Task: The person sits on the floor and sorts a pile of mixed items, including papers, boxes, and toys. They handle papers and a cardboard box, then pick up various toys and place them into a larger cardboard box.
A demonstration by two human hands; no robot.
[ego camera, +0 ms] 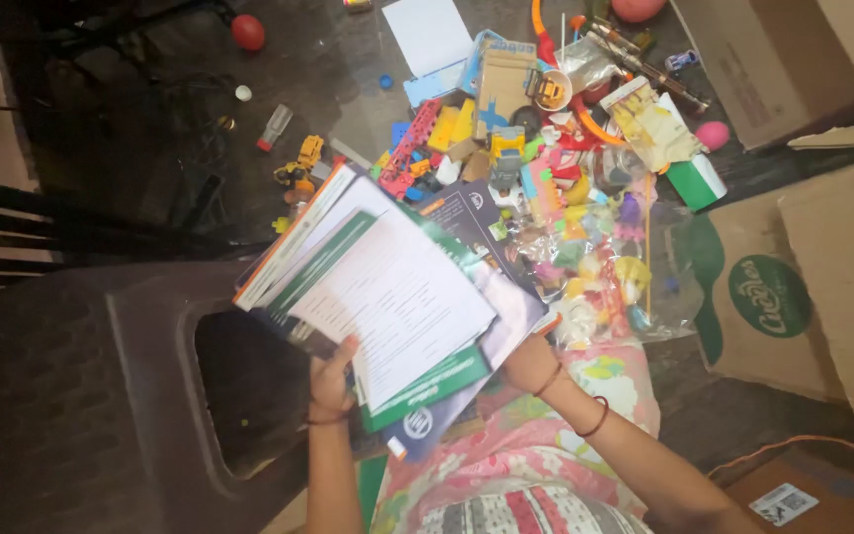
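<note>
The left hand grips a fanned stack of glossy paper booklets; the right hand, mostly hidden beneath, seemingly supports it. Beyond both, plastic toys litter the floor.

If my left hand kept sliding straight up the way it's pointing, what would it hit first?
The left hand already grips the stack of booklets, so it would keep running along the papers; beyond their top edge probably the yellow toy truck, though depth is unclear.
</note>
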